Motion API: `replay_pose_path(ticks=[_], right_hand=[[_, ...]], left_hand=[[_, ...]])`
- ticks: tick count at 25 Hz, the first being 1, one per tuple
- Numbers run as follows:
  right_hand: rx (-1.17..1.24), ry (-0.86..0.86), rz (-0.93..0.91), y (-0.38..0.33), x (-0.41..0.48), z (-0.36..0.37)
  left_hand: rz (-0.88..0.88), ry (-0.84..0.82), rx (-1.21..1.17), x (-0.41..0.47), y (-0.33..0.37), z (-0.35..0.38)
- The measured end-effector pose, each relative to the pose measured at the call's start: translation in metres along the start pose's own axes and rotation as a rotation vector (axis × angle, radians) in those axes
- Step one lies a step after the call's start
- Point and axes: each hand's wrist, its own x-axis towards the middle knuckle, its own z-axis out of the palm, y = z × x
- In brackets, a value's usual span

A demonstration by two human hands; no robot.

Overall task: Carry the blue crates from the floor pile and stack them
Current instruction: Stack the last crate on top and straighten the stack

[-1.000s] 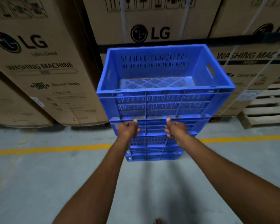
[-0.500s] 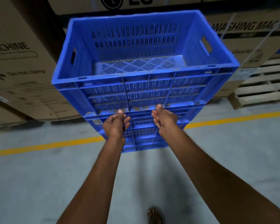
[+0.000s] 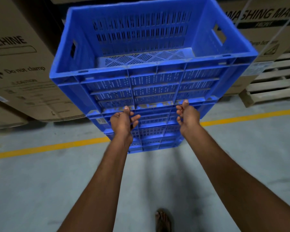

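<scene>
A large blue slotted crate (image 3: pixel 154 84) sits on top of a stack of blue crates (image 3: pixel 157 136) standing on the concrete floor right in front of me. The top crate is empty and open upward. My left hand (image 3: pixel 122 121) and my right hand (image 3: pixel 188 116) are raised side by side at the lower edge of the top crate's near wall. Each thumb tip touches that edge. The fingers are loosely curled and apart, and neither hand closes around anything. The floor pile is out of view.
Big cardboard washing-machine boxes (image 3: pixel 23 72) stand behind the stack on the left and on the right (image 3: pixel 261 30). A wooden pallet stack (image 3: pixel 271 81) is at the right. A yellow floor line (image 3: pixel 57 146) runs across. My sandalled foot (image 3: pixel 162 220) is at the bottom.
I have come closer, so the stack fills more of the view. Both hands have loosened from the crate's lower edge, and the fingers have opened.
</scene>
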Motion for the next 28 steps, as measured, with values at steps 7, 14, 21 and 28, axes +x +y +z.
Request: replay_pose_path(ticks=[7, 14, 21, 28], right_hand=[[-0.223, 0.091, -0.517, 0.048, 0.015, -0.006], [-1.120, 0.015, -1.001, 0.084, 0.070, -0.011], [-1.103, 0.105, -1.158, 0.096, 0.070, -0.005], [-1.033, 0.001, -1.066, 0.098, 0.081, -0.016]], left_hand=[[0.319, 0.023, 0.183, -0.008, -0.038, -0.006], [0.848, 0.126, 1.134, 0.039, -0.071, -0.012], [0.922, 0.063, 1.352, 0.052, -0.080, -0.012], [1.013, 0.063, 1.144, 0.057, -0.089, -0.028]])
